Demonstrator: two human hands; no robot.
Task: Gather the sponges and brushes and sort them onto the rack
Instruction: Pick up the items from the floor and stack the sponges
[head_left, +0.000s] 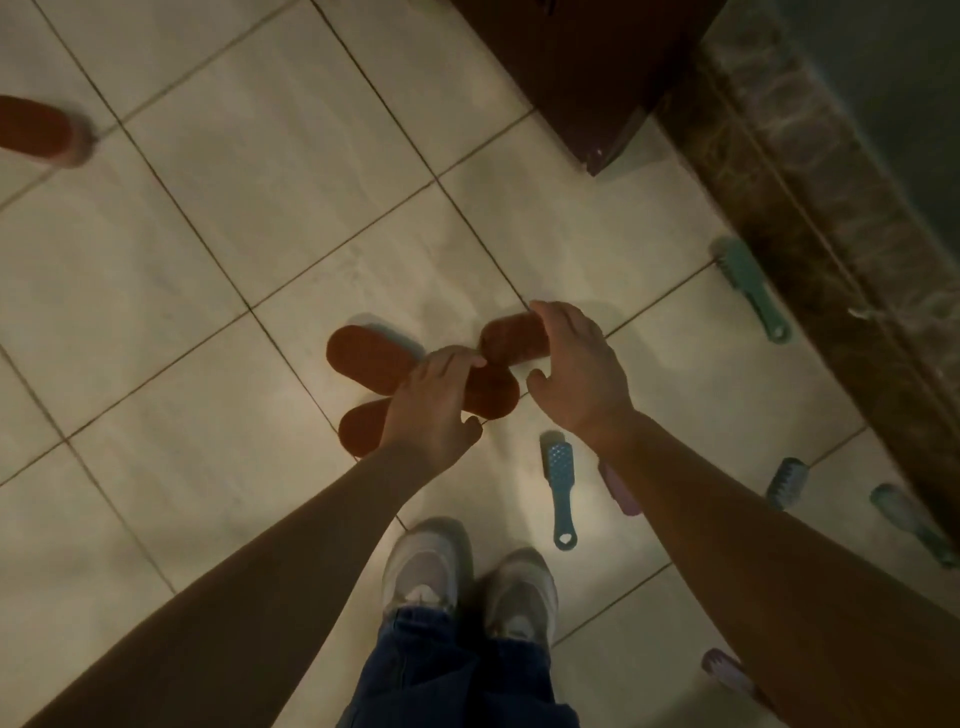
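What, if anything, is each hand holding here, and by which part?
The left hand pinches a red sponge at its top edge. The right hand cups the end of another red sponge; whether it grips it cannot be told.

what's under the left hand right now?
Under the left hand lies a pile of red sponges crossing each other on the tiled floor. The hand covers where they overlap, so the exact count and stacking order there are hidden.

Red sponge (39, 130) blurred, cut by left edge; pink brush (621, 491) half hidden under right forearm.
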